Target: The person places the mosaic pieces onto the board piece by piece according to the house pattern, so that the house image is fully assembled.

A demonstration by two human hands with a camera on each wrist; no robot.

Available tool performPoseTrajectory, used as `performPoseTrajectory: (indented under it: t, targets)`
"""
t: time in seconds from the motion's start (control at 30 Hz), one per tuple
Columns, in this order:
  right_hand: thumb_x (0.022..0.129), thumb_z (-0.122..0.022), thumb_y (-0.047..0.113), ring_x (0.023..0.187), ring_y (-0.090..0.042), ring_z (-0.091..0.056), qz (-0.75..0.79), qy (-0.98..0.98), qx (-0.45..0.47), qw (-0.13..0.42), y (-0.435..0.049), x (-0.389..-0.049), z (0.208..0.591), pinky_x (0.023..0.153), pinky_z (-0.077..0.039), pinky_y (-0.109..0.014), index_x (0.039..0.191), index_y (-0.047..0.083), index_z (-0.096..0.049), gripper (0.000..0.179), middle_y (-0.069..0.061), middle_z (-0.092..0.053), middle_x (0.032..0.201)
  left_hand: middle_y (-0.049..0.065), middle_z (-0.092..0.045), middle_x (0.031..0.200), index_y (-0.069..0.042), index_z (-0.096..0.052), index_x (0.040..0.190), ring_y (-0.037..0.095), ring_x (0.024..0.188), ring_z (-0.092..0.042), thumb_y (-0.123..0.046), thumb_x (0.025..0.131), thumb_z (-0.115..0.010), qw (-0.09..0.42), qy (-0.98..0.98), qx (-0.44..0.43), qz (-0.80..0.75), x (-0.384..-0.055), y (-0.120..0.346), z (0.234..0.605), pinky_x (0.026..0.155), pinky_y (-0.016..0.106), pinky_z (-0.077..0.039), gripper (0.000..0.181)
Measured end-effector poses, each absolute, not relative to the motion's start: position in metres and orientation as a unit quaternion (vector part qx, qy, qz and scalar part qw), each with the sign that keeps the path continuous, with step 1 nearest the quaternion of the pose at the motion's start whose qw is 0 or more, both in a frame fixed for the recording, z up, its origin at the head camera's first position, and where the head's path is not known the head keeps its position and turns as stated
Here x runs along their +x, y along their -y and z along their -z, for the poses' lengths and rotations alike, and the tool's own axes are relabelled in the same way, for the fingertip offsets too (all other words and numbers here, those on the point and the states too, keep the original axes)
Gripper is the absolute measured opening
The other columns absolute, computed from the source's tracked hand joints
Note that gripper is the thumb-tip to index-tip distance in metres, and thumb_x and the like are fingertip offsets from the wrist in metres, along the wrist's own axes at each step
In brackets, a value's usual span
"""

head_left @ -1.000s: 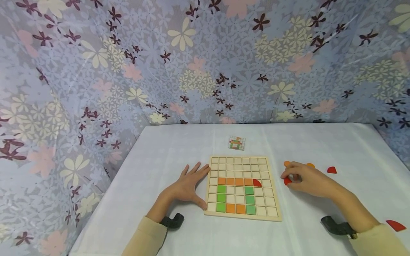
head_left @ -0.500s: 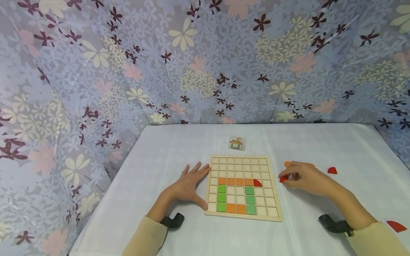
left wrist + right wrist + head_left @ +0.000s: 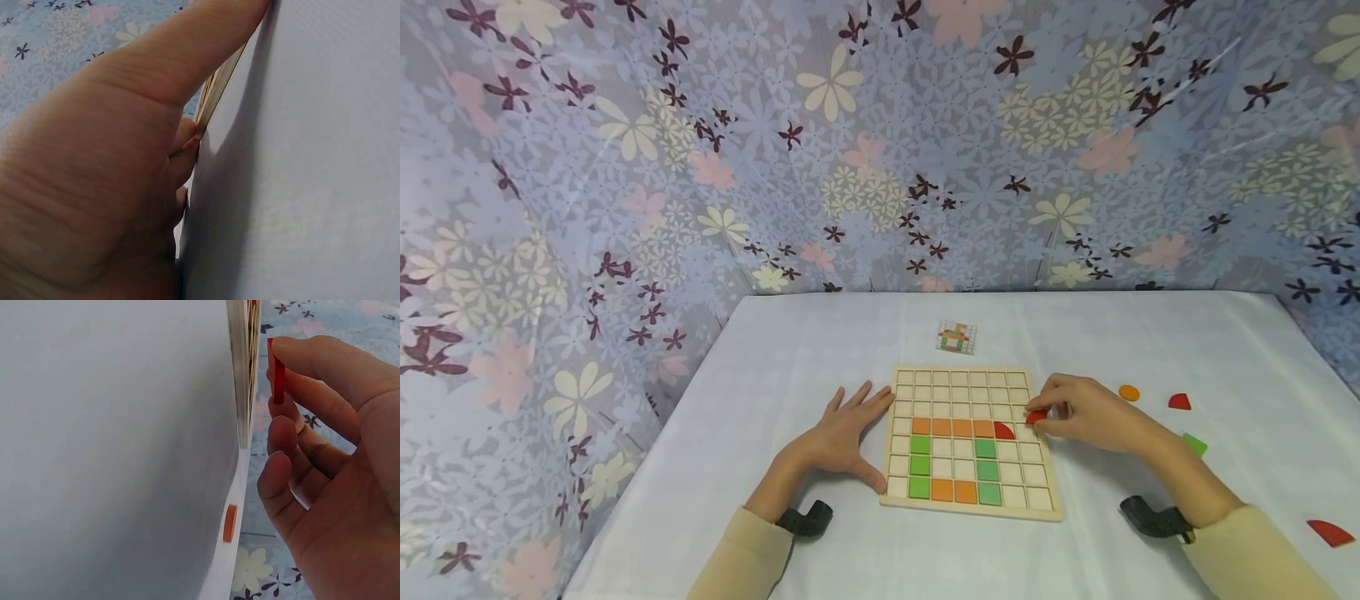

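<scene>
A square wooden grid board (image 3: 958,512) lies on the table, partly filled with orange and green square tiles and one red quarter-circle tile (image 3: 1003,431). My left hand (image 3: 838,437) rests at its left edge with fingers and thumb spread; in the left wrist view the thumb (image 3: 206,44) reaches along the board's side. Over the board's right edge, my right hand (image 3: 1086,414) pinches a red tile (image 3: 279,372) between thumb and fingers. From above, that tile is partly covered by the fingers, so its full outline is hidden.
Beyond the board lies a small pattern card (image 3: 956,337). To the right are an orange round tile (image 3: 1129,392), a red tile (image 3: 1180,402), a green tile (image 3: 1195,445) partly behind the forearm, and a red quarter-circle tile (image 3: 1331,532). Floral cloth (image 3: 880,167) hangs behind the table.
My right hand has moved left with the red tile, from the table to the board's right edge. The green tile has come into view. My left hand stays in place.
</scene>
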State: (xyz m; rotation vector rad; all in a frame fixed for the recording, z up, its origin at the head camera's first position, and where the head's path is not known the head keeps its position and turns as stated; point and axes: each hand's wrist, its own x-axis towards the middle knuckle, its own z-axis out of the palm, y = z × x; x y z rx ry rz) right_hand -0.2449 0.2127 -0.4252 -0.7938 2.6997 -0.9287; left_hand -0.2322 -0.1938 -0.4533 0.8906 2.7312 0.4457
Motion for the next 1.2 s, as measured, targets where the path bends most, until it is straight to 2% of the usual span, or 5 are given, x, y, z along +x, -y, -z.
performPoseTrajectory:
  t: [0.17, 0.57, 1.2]
  targets:
    - [0.082, -0.078, 0.028, 0.075, -0.014, -0.049, 0.327, -0.901, -0.271, 0.088, -0.204, -0.249, 0.427, 0.059, -0.042, -0.025, 0.107, 0.019, -0.075, 0.027, 0.007, -0.057, 0.088, -0.008, -0.007, 0.16, -0.023, -0.012, 0.156, 0.021, 0.146, 0.003, -0.086, 0.047, -0.066, 0.121, -0.935, 0.3, -0.148, -0.232, 0.193, 0.452, 0.113, 0.051, 0.007, 0.137]
    - [0.084, -0.075, 0.021, 0.076, -0.014, -0.05, 0.341, -0.887, -0.299, 0.089, -0.182, -0.251, 0.425, 0.062, -0.044, -0.026, 0.109, 0.017, -0.074, 0.025, 0.007, -0.059, 0.093, -0.006, -0.009, 0.16, -0.022, -0.013, 0.156, 0.022, 0.146, 0.002, -0.087, 0.046, -0.065, 0.118, -0.935, 0.301, -0.149, -0.233, 0.194, 0.452, 0.113, 0.051, 0.007, 0.138]
    - [0.087, -0.073, 0.028, 0.075, -0.012, -0.052, 0.34, -0.872, -0.339, 0.097, -0.15, -0.264, 0.43, 0.065, -0.047, -0.027, 0.108, 0.017, -0.075, 0.024, 0.008, -0.059, 0.092, -0.008, -0.007, 0.16, -0.023, -0.013, 0.156, 0.021, 0.146, 0.003, -0.087, 0.047, -0.065, 0.121, -0.935, 0.299, -0.151, -0.233, 0.194, 0.453, 0.113, 0.051, 0.007, 0.137]
